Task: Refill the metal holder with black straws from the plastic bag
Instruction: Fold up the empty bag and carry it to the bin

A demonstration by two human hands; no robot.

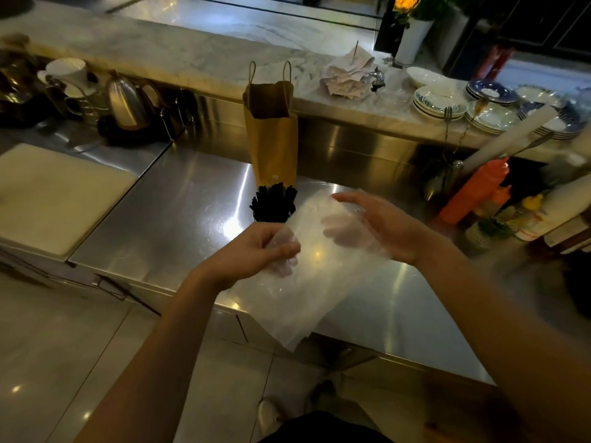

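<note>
A clear plastic bag (319, 282) hangs flat over the steel counter's front edge; I see no straws inside it. My left hand (256, 251) pinches its upper left edge between thumb and fingers. My right hand (380, 228) lies against the bag's upper right part with fingers fairly straight, some seen through the plastic. Just behind the bag stands the holder (271, 214), packed with upright black straws (273, 195); the straws hide most of its metal wall.
A tall brown paper bag (271, 132) stands open right behind the holder. A white cutting board (54, 193) lies at left, a kettle (128, 103) and cups behind it. Orange squeeze bottles (473, 193) crowd the right; stacked plates (489, 116) sit on the marble ledge.
</note>
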